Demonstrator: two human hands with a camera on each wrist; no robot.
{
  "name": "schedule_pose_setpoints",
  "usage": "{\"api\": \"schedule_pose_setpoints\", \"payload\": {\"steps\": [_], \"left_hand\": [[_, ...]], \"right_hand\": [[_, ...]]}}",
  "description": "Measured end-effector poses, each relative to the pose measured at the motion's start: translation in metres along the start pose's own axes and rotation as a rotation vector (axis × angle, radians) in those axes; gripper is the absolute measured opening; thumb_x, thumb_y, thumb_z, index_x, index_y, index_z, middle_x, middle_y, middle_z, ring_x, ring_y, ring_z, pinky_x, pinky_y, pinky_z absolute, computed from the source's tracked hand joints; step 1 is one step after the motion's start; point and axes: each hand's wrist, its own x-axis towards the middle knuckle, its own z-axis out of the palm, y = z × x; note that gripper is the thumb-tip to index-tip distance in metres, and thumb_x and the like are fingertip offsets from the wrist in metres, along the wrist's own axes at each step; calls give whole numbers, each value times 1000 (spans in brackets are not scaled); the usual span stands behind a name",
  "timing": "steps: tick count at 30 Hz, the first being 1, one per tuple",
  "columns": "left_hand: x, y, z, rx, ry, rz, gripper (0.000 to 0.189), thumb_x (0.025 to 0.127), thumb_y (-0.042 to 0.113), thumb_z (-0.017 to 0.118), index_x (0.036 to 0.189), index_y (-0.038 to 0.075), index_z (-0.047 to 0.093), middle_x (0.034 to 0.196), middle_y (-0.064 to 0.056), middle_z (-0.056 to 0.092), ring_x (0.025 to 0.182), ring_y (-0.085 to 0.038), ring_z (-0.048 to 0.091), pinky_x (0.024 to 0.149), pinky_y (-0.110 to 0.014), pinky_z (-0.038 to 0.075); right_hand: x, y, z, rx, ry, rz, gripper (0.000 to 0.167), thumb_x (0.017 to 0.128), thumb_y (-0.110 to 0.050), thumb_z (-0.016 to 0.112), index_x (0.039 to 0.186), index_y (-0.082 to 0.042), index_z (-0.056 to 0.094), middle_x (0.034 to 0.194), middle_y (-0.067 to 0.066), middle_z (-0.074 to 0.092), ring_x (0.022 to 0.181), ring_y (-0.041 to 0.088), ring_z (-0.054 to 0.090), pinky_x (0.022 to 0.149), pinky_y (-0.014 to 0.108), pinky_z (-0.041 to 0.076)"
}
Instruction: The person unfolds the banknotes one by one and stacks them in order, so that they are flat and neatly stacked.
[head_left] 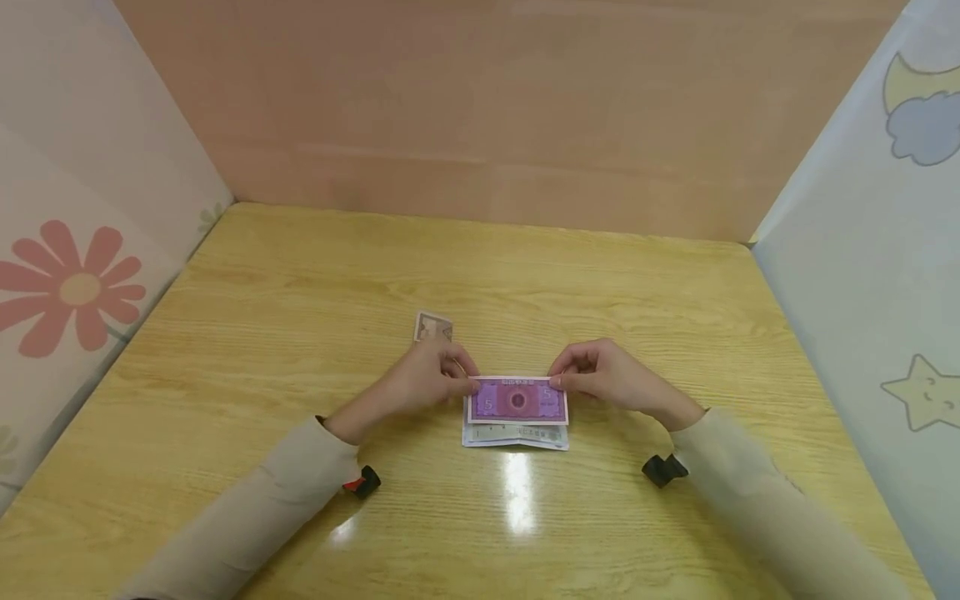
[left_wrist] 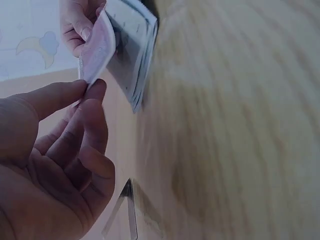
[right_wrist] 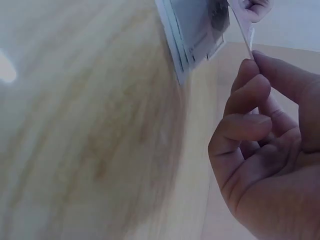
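Observation:
Both hands hold up a purple banknote (head_left: 517, 401) marked with a 5, one at each end. My left hand (head_left: 429, 372) pinches its left end between thumb and forefinger; the right hand (head_left: 611, 375) pinches the right end the same way. Beneath the note, a small stack of pale green-grey banknotes (head_left: 517, 434) lies on the table, partly covered by it in the head view. In the left wrist view the purple note (left_wrist: 100, 47) bows slightly and stands apart from the layered stack (left_wrist: 131, 55). A brownish banknote (head_left: 433, 326) lies just beyond the left hand, partly hidden by it.
The wood-grain table (head_left: 300, 275) is bounded by a plain pinkish back wall (head_left: 487, 108), a left wall with a red flower (head_left: 78, 290) and a right wall with a star (head_left: 930, 393). Dark wrist devices (head_left: 664, 471) hang by both sleeves.

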Motion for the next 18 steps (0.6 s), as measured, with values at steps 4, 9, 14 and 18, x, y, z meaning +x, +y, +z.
{"api": "schedule_pose_setpoints", "payload": {"steps": [4, 9, 14, 18], "left_hand": [[-3, 1, 5, 87, -4, -18, 9, 89, 11, 78, 85, 10, 70, 73, -5, 68, 53, -14, 56, 51, -27, 47], [-1, -1, 9, 263, 22, 6, 14, 87, 17, 81, 80, 16, 70, 76, 5, 64, 67, -12, 58, 62, -29, 49], [2, -5, 12, 373, 14, 48, 16, 86, 19, 82, 77, 18, 69, 75, 6, 61, 70, -11, 56, 64, -28, 47], [3, -6, 14, 411, 3, 53, 17, 85, 20, 83, 76, 19, 68, 72, 6, 60, 67, -11, 54, 60, -28, 45]], "right_hand": [[-3, 4, 7, -12, -13, 8, 11, 93, -14, 73, 98, -4, 72, 79, 10, 67, 60, 10, 49, 53, 22, 42], [-3, 9, 14, -83, 3, -13, 8, 91, -13, 75, 95, -6, 72, 79, 3, 68, 67, 11, 56, 60, 23, 46], [-2, 11, 21, -210, 28, -27, 5, 91, -15, 76, 91, -11, 72, 79, -5, 67, 72, 13, 61, 65, 25, 49], [-1, 11, 24, -276, 40, -37, 5, 91, -14, 76, 88, -14, 71, 77, -8, 66, 71, 12, 59, 63, 25, 48]]}}
